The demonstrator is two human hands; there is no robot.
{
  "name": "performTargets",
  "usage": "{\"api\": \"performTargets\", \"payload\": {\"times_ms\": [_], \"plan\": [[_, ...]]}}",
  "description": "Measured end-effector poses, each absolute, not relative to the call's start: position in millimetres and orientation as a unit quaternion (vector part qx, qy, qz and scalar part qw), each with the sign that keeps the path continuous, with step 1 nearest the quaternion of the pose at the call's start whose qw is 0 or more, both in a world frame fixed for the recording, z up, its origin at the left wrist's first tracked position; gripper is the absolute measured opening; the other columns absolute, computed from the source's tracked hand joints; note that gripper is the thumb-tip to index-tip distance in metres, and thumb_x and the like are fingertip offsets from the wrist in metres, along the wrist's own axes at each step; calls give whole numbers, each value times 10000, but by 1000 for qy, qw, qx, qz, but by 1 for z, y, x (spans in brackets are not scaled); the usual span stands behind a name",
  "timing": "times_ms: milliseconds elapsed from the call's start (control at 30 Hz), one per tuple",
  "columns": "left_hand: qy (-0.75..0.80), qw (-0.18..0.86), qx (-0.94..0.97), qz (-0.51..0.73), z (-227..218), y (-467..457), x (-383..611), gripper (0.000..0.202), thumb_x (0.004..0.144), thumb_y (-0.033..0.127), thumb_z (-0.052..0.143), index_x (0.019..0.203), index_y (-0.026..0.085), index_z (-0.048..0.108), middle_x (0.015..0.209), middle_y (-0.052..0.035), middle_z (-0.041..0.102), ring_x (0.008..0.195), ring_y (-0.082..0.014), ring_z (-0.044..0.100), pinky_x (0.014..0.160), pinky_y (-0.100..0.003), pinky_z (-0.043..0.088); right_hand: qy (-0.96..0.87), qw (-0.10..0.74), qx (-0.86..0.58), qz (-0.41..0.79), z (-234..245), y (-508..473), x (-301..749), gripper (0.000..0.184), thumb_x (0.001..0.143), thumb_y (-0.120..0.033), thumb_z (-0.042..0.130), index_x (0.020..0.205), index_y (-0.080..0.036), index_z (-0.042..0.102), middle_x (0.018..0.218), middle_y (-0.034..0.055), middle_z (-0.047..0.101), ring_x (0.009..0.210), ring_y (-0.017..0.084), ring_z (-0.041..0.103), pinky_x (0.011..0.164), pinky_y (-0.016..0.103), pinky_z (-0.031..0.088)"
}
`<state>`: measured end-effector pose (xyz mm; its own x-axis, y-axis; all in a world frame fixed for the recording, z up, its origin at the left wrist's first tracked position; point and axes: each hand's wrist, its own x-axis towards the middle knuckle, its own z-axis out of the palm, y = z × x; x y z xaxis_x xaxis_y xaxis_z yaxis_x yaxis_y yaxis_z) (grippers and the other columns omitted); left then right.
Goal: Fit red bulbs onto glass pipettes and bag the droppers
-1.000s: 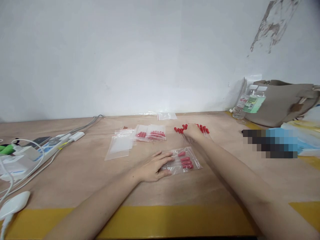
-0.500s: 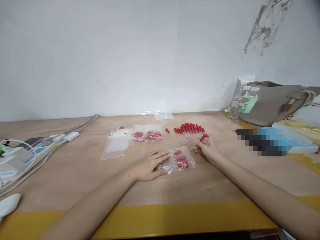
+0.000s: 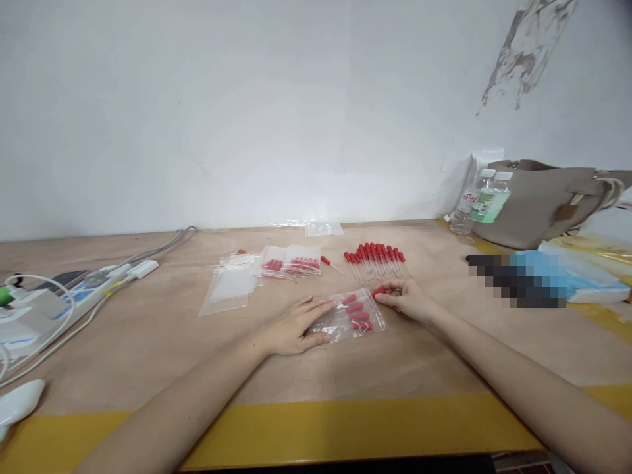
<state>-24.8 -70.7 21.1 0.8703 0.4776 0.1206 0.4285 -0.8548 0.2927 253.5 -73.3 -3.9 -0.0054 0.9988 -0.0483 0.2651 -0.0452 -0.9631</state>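
My left hand (image 3: 299, 327) lies flat, fingers stretched out, over the left part of a clear zip bag (image 3: 340, 334). Several red-bulbed droppers (image 3: 357, 316) are inside that bag, bulbs toward its right end. At the bag's right edge my right hand (image 3: 402, 299) pinches a dropper by its red bulb (image 3: 378, 291); its thin tube is hard to make out against the bag. Behind the right hand lies a fanned pile of red-bulbed droppers (image 3: 375, 260). One single dropper (image 3: 326, 261) rests apart, left of the pile.
Filled bags (image 3: 290, 263) and flat clear bags (image 3: 228, 289) lie left of the pile. A power strip (image 3: 79, 299) with cables is at the left. Bottles (image 3: 486, 204), a grey handbag (image 3: 538, 204) and a blue packet (image 3: 587, 276) stand or lie at the right.
My right hand has moved left with its dropper, from beside the pile to the bag's edge. The single dropper lies slightly farther left. My left hand stays on the bag.
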Motion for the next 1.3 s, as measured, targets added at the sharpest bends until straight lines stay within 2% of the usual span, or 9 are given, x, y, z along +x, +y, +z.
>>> {"api": "performTargets", "payload": {"times_ms": [167,267,433,600,767,900,1033,1133,1300], "plan": [[238,127,958,99,19,-70,-25,506,832,443,398,1290,263,282,1375,-27,285,1249,-182,273,1060,-395,132,-557,450,-582,386,-9,-63,251,346,538,-389,692,722,-149,524,474,-81,456,383,37,344,382,182,250],[240,129,957,98,18,-69,-25,473,830,443,402,1257,251,333,1371,-40,292,1249,-180,275,1058,-393,136,-584,423,-558,411,-6,-64,251,354,531,-400,694,713,-143,532,528,-59,500,425,44,383,411,184,274],[241,140,955,103,20,-70,-25,445,821,443,420,1213,236,372,1364,-51,304,1244,-177,285,1055,-392,147,-614,369,-542,438,-2,-69,253,360,556,-417,674,746,-132,564,479,-68,469,410,44,362,410,184,259],[238,154,953,110,20,-69,-24,396,817,438,429,1148,222,421,1358,-59,316,1239,-184,295,1055,-389,148,-632,399,-542,385,-9,-64,248,328,583,-412,651,713,-121,575,563,-25,546,495,68,449,483,202,348],[236,139,956,104,19,-70,-24,430,829,437,406,1211,244,365,1364,-46,305,1235,-179,303,1056,-399,138,-641,378,-495,449,-11,-65,245,340,575,-429,652,705,-121,591,658,11,616,583,103,531,559,236,413],[241,138,956,99,21,-71,-24,521,829,444,403,1292,255,257,1363,-46,307,1237,-185,298,1054,-406,143,-602,409,-501,469,-6,-69,236,329,554,-408,668,712,-126,608,692,23,639,600,110,555,583,244,435],[234,144,956,104,23,-72,-23,543,833,434,402,1315,274,210,1362,-25,309,1232,-188,306,1053,-411,146,-570,399,-474,540,1,-75,229,295,603,-386,638,748,-133,593,569,-8,599,482,79,519,470,198,409],[232,144,956,104,22,-71,-23,558,833,428,405,1324,275,187,1372,-19,290,1240,-188,291,1054,-412,143,-553,385,-479,563,3,-75,232,294,637,-365,615,823,-143,562,447,-60,511,331,35,381,324,149,275],[233,135,958,103,21,-70,-24,572,827,440,410,1327,271,189,1373,-18,289,1247,-186,275,1058,-394,141,-545,408,-577,451,3,-72,236,309,668,-397,591,842,-153,518,405,-92,426,282,38,326,272,152,222]]}}
